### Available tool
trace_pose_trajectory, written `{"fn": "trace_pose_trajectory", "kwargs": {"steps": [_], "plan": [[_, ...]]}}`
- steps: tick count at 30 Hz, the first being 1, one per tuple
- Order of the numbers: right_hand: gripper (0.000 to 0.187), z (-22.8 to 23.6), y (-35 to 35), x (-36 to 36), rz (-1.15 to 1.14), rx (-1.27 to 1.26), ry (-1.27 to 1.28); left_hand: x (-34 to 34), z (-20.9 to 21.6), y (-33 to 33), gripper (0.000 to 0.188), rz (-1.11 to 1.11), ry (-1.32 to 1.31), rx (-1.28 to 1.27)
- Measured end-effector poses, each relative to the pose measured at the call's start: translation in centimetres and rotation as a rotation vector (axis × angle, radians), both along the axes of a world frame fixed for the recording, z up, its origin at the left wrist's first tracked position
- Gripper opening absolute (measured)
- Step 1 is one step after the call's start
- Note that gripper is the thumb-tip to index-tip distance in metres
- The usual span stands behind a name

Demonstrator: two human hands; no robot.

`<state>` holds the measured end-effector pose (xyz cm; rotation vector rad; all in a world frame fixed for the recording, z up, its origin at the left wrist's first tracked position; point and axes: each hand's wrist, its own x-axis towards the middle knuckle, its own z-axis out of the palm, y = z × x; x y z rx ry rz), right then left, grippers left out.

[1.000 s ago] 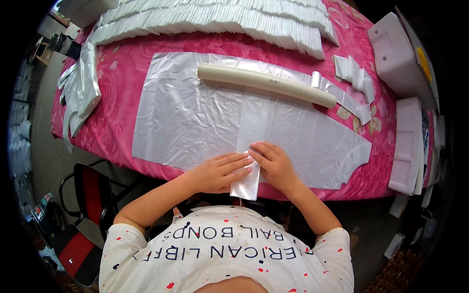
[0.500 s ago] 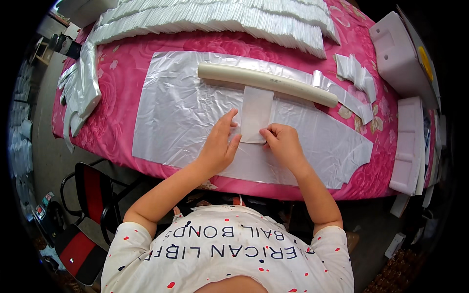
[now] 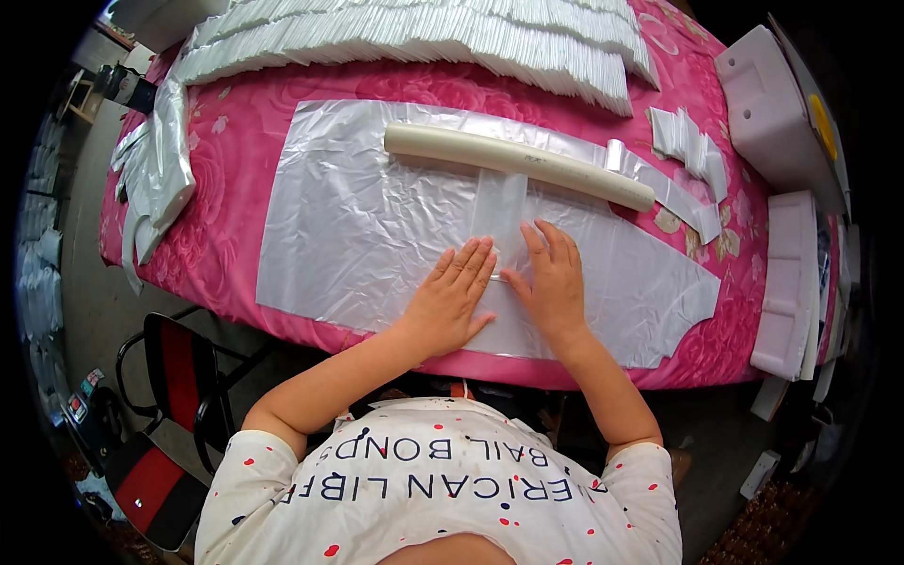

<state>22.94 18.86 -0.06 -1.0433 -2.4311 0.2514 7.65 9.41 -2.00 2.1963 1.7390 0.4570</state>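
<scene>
At the pink-covered surface (image 3: 226, 207), your left hand (image 3: 447, 299) lies flat, fingers straight and gripping nothing, overlapping the left side of a folded film strip (image 3: 500, 202) midway along the wide plastic sheet (image 3: 358, 217), while your right hand (image 3: 554, 284) stands open, thumb and fingers apart along the strip's lower right, no grip visible. The strip's upper end meets the pale tube (image 3: 518, 162) lying across the sheet. Uneven pressure from your palms could skew the fold or crease the thin film, and a bump might roll the round tube.
</scene>
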Motion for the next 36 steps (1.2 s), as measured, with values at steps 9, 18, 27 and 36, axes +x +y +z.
{"fn": "trace_pose_trajectory", "kwargs": {"steps": [9, 18, 27, 36], "plan": [[0.044, -0.4, 3.7, 0.9, 0.449, -0.156, -0.113, -2.2, 0.2, 1.4, 0.023, -0.141, -0.018, 0.292], [0.029, -1.2, 2.8, 1.6, 0.561, -0.065, 0.113, -2.0, 0.9, -0.4, 0.02, -0.205, -0.318, 0.219], [0.026, -0.9, -0.6, 2.2, 0.486, -0.196, 0.192, -2.7, 0.5, -1.6, 0.047, -0.193, -0.21, 0.277], [0.024, 0.2, 1.6, -0.4, -0.052, -0.81, 0.068, -1.6, 1.3, 1.5, 0.069, 0.484, -0.62, -0.179]]}}
